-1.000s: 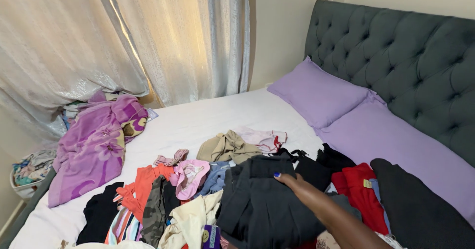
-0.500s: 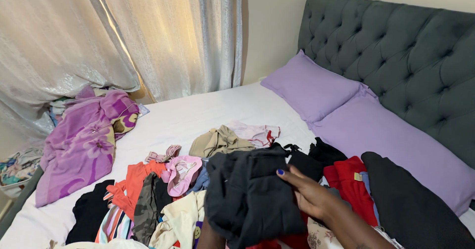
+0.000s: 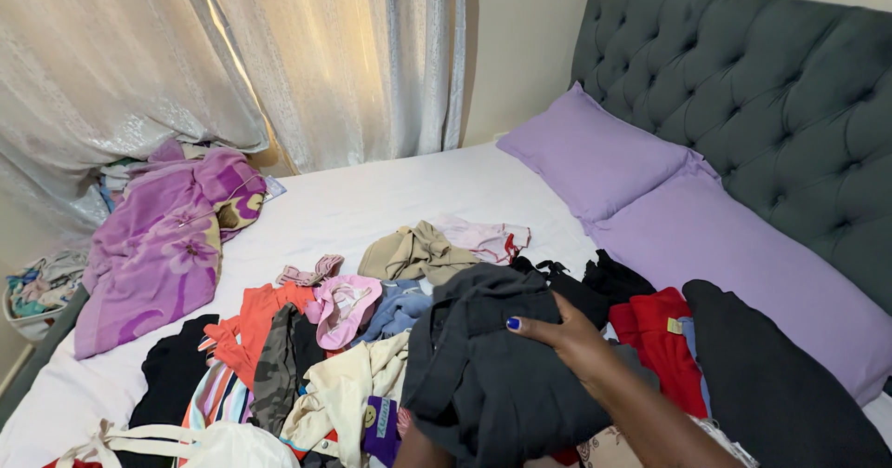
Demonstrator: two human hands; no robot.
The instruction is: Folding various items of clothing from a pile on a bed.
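I'm gathering up the dark grey garment (image 3: 492, 366) at lower centre of the frame; my right hand (image 3: 567, 338) presses it, fingers spread, left hand hidden beneath. Next needs lifting it clear of the bed (image 3: 372, 208).

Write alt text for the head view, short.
A right hand presses on a bunched dark grey garment amid a pile of mixed clothes on a white bed, with two lilac pillows against a dark tufted headboard.
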